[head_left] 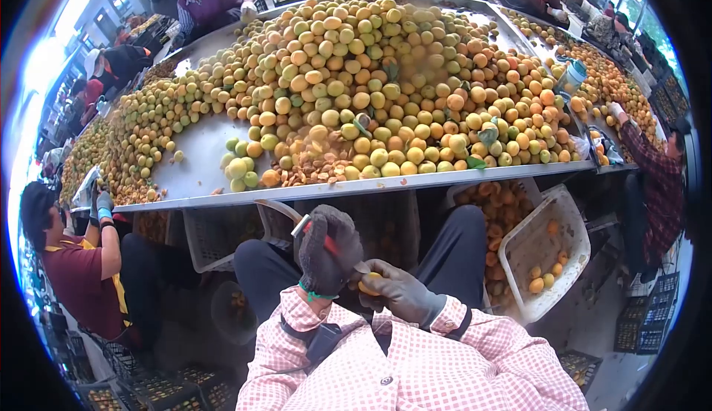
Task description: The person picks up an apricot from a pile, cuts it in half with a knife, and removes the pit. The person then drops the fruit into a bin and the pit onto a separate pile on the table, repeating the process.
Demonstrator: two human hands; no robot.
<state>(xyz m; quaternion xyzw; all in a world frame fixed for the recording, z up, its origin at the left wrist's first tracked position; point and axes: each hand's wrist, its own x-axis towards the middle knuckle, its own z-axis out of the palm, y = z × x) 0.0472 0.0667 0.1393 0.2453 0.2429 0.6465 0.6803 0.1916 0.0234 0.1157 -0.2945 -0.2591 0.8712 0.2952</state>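
My left hand (330, 250), in a dark knit glove, is closed around a small knife with a red handle (330, 245). A short piece of its metal blade (361, 267) shows close to the fruit; whether it touches cannot be told. My right hand (404, 292), in a grey glove, grips a yellow apricot (369, 285) between thumb and fingers, which partly cover it. Both hands are close together above my lap. In front of them, a large heap of apricots (326, 63) covers much of the metal table (215, 144).
Apricot halves (319, 168) lie by the table's near edge (356, 189). Below right, a tilted white basin (512, 255) holds several pieces beside a crate of apricots (493, 207). A white basket (215, 237) stands below left. Other people work at left (81, 277) and right (656, 181).
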